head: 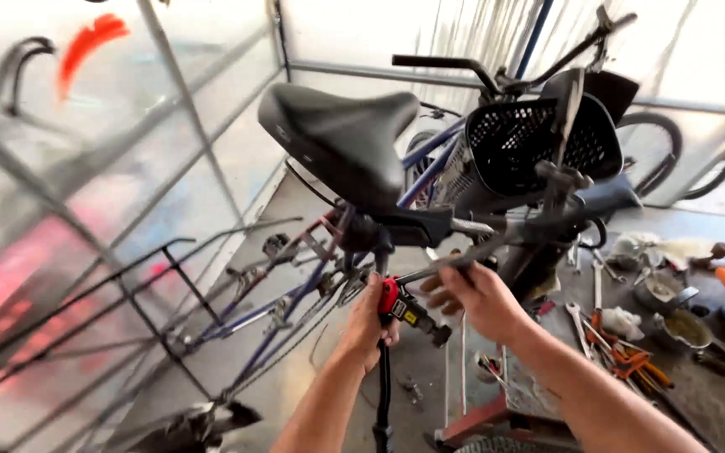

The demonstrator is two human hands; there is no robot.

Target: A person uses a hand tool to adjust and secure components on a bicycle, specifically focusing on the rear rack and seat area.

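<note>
While the left hand (369, 319) wraps its fingers around a red-and-black tool (406, 310), the right hand (478, 298) clamps a metal bar (451, 262), probably a wrench, under the black saddle (341, 138).

This is a bicycle repair workshop — a blue-framed bicycle with a wide black padded saddle (341, 138) and a black plastic mesh basket (513, 143) stands raised at working height. Loose steel wrenches (581, 323), orange-handled pliers (631, 361) and small metal tins (685, 329) litter the dusty concrete floor (715, 403) — more bicycle wheels (660, 138) lean against translucent sheet walls (354, 33).
</note>
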